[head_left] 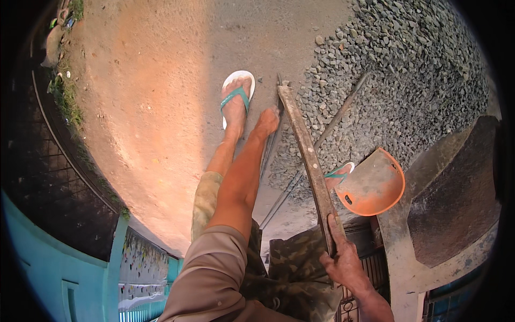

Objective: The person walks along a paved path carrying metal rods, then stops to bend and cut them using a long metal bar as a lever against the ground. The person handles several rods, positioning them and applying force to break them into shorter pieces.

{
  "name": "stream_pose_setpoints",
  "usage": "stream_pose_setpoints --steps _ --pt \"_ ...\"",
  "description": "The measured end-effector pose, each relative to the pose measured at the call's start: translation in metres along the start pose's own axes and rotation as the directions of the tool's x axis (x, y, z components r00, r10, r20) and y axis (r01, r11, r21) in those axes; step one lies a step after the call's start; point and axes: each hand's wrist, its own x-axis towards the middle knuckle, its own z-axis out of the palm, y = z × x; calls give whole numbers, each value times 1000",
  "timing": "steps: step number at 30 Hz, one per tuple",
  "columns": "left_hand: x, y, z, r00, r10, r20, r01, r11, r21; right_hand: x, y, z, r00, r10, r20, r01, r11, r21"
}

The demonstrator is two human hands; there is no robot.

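My right hand (343,257) grips the lower end of a long, dirty brown bar (303,142), which slants up and left to a short cross piece at its top. My left hand (268,119) reaches out beside the bar's top, its fingers curled at a thin dark metal rod (266,158); the fingertips are partly hidden. My left foot in a white-and-teal flip-flop (236,99) stands on the ground just left of that hand. My other foot (337,176) shows right of the bar, beside a grey-and-orange plastic basin (370,182). Camouflage trousers (289,252) are below.
A gravel heap (407,64) covers the upper right, with another long rod (343,107) lying on it. Concrete ground (145,123) extends left to a dark drain edge with weeds (72,107) and a turquoise wall (59,252). A concrete slab (450,198) stands at the right.
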Motion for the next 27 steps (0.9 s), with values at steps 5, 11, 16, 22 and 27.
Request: stream_pose_setpoints --steps 5,11,16,22,27 --pt "-13 22 -21 998 -70 3 69 995 74 4 -16 30 994 -28 -107 31 999 23" --pt "-24 35 -38 996 -24 -82 30 997 74 -1 -5 11 999 -2 -35 1 999 -47" --pt "-22 36 -51 999 -21 -39 28 984 177 18 2 80 990 -50 -131 37 994 -99" --pt "-27 48 -57 999 -4 -46 16 965 262 -4 -16 51 982 -127 -140 121 992 -46" --pt "-19 45 -48 999 -45 -6 46 981 191 1 -12 47 986 -109 -123 97 990 -103"
